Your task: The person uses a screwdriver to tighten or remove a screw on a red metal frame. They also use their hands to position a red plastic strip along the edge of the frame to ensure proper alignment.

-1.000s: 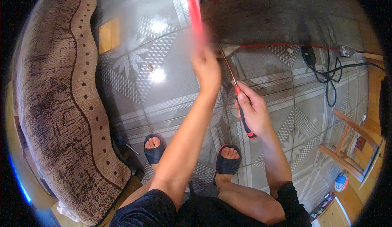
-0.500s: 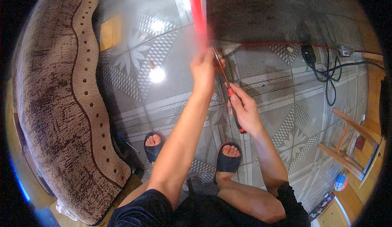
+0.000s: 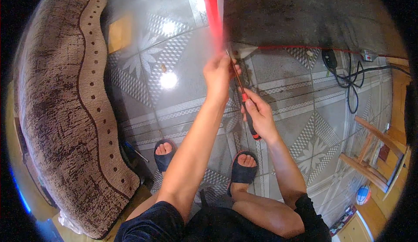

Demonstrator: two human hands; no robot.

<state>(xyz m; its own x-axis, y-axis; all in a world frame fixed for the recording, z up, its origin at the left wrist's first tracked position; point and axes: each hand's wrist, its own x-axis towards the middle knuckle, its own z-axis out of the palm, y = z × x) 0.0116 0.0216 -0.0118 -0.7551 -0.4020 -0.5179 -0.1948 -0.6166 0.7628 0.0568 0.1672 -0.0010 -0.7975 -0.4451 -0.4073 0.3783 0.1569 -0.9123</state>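
In my right hand (image 3: 260, 115) is a screwdriver (image 3: 250, 113) with a black and red handle and a long thin shaft slanting up and to the left. The shaft runs past the fingers of my left hand (image 3: 217, 76), which are closed near its tip. Just above that hand is the blurred lower end of a red and white strip (image 3: 212, 11). This strip edges a large dark surface (image 3: 300, 15), bordered in red along its bottom. Exactly what my left fingers grip, and where the tip touches, is hidden.
A brown plush-covered seat (image 3: 56, 94) fills the left side. Patterned grey tiles (image 3: 183, 98) lie below my hands. To the right are a black cable (image 3: 352, 83), a wooden stool (image 3: 368, 155) and a small ball (image 3: 363, 194). A tan flat piece (image 3: 120, 34) lies at the upper left.
My right hand and the screwdriver handle have shifted slightly up and left. My left hand stays almost where it was, beside the red and white strip.
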